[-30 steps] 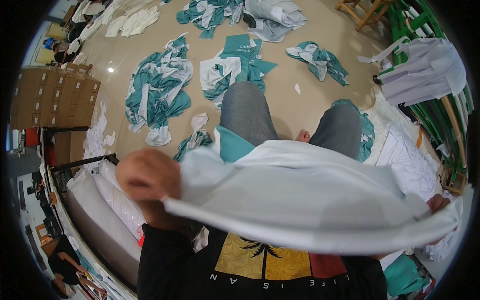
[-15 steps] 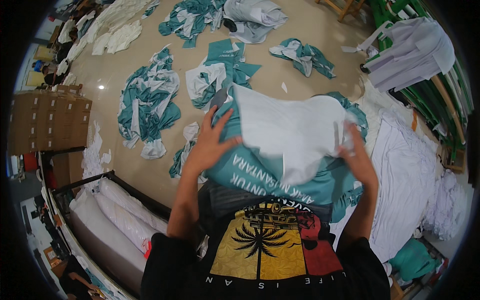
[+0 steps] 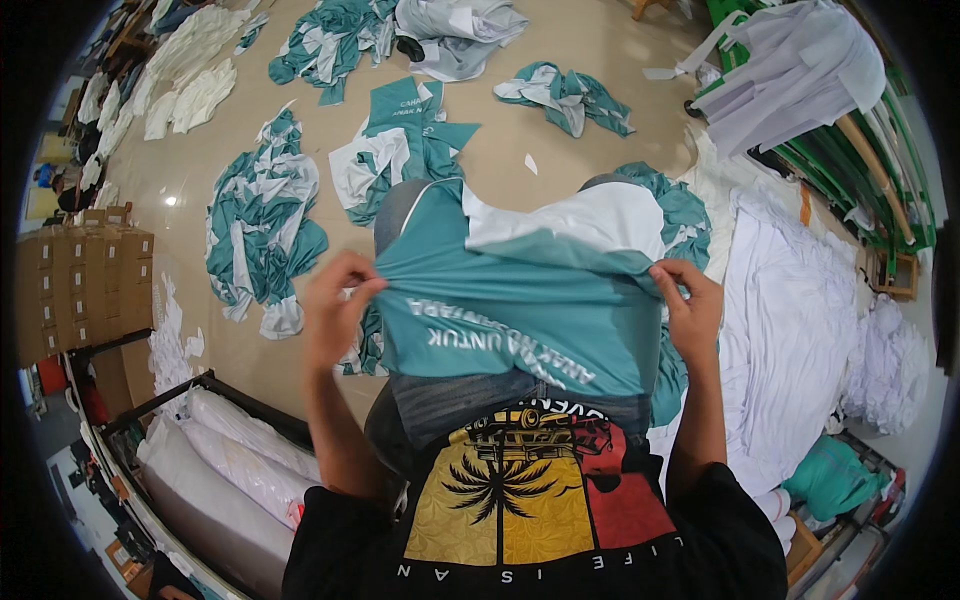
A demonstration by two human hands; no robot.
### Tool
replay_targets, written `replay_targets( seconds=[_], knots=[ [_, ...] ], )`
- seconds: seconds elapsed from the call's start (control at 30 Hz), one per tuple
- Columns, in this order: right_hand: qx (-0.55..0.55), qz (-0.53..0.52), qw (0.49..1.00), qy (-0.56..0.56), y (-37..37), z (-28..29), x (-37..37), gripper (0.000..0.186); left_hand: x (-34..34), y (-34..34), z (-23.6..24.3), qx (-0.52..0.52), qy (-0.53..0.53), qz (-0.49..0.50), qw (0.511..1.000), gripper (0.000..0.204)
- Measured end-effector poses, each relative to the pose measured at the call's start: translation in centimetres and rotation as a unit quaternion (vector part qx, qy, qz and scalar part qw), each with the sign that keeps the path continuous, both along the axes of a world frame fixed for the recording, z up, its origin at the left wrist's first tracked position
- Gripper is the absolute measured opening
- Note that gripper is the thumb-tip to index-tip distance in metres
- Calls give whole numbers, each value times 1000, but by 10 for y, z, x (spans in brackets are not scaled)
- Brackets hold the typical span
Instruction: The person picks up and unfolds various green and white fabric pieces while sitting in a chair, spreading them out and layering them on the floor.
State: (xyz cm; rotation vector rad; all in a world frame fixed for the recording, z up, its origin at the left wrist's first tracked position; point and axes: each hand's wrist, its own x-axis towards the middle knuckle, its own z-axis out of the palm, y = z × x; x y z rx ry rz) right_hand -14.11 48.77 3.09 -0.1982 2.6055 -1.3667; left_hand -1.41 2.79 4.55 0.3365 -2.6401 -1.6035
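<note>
Across my lap lies a teal fabric piece (image 3: pixel 520 320) with white lettering, its pale reverse side showing along the far edge. My left hand (image 3: pixel 340 300) pinches its left edge between thumb and fingers. At the right edge, my right hand (image 3: pixel 690 303) grips the cloth in the same way. Between the two hands the fabric is pulled taut, with creases running from side to side. Part of my jeans (image 3: pixel 460 405) shows beneath its near edge.
Teal-and-white fabric heaps (image 3: pixel 262 215) lie on the tiled floor ahead. White cloth (image 3: pixel 790 330) is piled at my right, near a green rack (image 3: pixel 850 205). Wrapped rolls (image 3: pixel 220 470) lie at my left, with stacked cartons (image 3: pixel 85 285) beyond.
Both hands have closed on the fabric's side edges and stretched it. The white flap that covered much of the teal side is now folded back away from me. The view has shifted slightly.
</note>
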Motion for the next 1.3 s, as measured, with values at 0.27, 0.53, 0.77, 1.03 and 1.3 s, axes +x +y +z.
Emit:
replay_targets(
  seconds=[0.27, 0.53, 0.77, 1.03, 1.3],
  knots=[
    [12, 46, 991, -123, -21, 36, -6, 35, 63, -100, 26, -178, -333, 15, 926, 25],
    [-49, 36, 992, -114, -16, 30, -4, 58, 25, -13, 12, -97, -176, 49, 978, 52],
    [-272, 13, 943, -191, -5, 38, -3, 61, -41, 71, 5, -163, -4, -65, 985, 54],
    [-286, -96, 933, -197, 17, 20, -5, 40, -56, 173, -13, -115, -96, -357, 922, 51],
    [-25, -122, 992, -31, -3, -2, 4, 30, -35, 150, -23, -287, -8, -306, 908, 38]
  ],
)
